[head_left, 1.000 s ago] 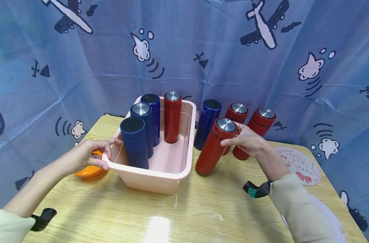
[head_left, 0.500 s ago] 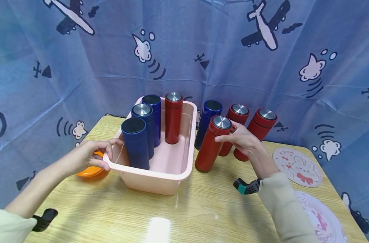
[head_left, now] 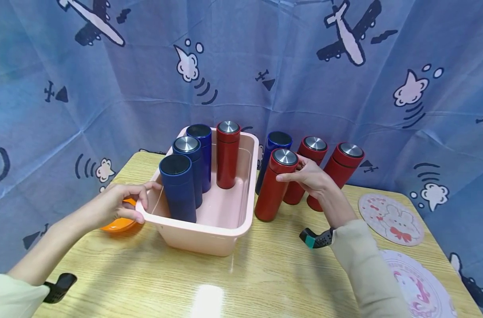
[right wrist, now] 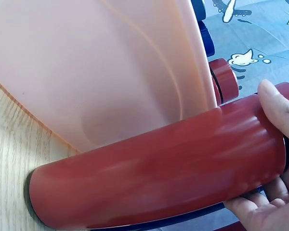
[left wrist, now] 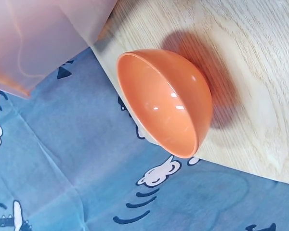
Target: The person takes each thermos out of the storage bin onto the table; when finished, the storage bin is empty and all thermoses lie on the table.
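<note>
The right hand [head_left: 311, 177] holds a red flask [head_left: 272, 194] near its silver lid, thumb on 1 side and fingers curled round the other, no wider apart than the flask itself. That flask is outside the pink bin [head_left: 198, 239], just beside its right wall; I cannot tell whether its base touches the table [head_left: 265, 274]. The left hand [head_left: 124, 201] pinches the bin's near left corner, with the thumb outside the rim and fingers bent over it, the gap between them narrow. Inside the bin, 3 blue flasks [head_left: 179, 190] stand in a row along the left side, the middle 1 silver-lidded and the other 2 dark-lidded; 1 more red flask [head_left: 227, 161] stands near the far end, to their right. Behind the held flask, partly hidden by it, is a dark-lidded blue flask [head_left: 272, 148], and to its right stand 2 silver-lidded red flasks [head_left: 340, 165], partly covered by the right hand. An orange bowl [head_left: 120, 224] sits just outside the bin's left side, below the left hand. At the table's right are 2 round mats [head_left: 390, 219]. A blue curtain [head_left: 146, 66] printed with planes hangs behind.
</note>
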Tool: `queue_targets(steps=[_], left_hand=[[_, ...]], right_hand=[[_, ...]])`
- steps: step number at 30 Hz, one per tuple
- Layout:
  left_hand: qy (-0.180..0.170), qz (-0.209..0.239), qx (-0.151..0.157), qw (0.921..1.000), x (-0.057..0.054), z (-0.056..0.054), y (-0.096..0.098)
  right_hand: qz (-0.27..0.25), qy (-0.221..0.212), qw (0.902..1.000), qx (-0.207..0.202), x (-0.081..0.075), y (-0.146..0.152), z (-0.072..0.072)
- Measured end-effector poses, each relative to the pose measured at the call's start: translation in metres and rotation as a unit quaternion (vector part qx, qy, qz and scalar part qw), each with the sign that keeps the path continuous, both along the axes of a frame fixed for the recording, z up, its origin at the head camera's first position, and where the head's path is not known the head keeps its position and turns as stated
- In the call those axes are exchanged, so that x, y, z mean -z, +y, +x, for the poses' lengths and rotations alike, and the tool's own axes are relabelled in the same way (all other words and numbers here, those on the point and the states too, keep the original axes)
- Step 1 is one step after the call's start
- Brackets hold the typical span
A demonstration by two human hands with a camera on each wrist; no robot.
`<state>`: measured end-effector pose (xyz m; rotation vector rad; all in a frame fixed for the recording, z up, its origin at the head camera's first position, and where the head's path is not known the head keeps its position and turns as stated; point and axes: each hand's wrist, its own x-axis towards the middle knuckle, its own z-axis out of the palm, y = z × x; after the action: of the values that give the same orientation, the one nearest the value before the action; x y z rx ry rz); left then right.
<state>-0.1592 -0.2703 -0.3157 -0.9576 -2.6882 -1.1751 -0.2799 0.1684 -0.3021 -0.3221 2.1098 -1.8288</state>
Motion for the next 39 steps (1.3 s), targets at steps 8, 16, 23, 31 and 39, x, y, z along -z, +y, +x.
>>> queue_targets(steps=[8, 16, 23, 31, 39], left_hand=[[-0.006, 0.003, 0.002, 1.0, 0.0, 0.0, 0.0], [0.0, 0.011, 0.01, 0.9999, 0.0, -0.001, -0.001], [-0.003, 0.009, 0.007, 0.9999, 0.002, -0.001, 0.0], [0.018, 0.03, 0.031, 0.9989, 0.006, -0.004, 0.0], [0.022, 0.036, 0.036, 0.9985, 0.006, -0.004, -0.002]], right_hand=[[0.013, -0.005, 0.9999, 0.005, 0.001, -0.004, -0.003], [0.011, -0.004, 0.9999, 0.011, 0.006, -0.004, -0.003], [0.013, -0.002, 0.9999, 0.004, 0.011, -0.001, 0.0], [-0.02, 0.007, 0.9996, -0.016, 0.021, 0.011, -0.003], [-0.082, 0.034, 0.995, -0.046, 0.036, 0.031, -0.01]])
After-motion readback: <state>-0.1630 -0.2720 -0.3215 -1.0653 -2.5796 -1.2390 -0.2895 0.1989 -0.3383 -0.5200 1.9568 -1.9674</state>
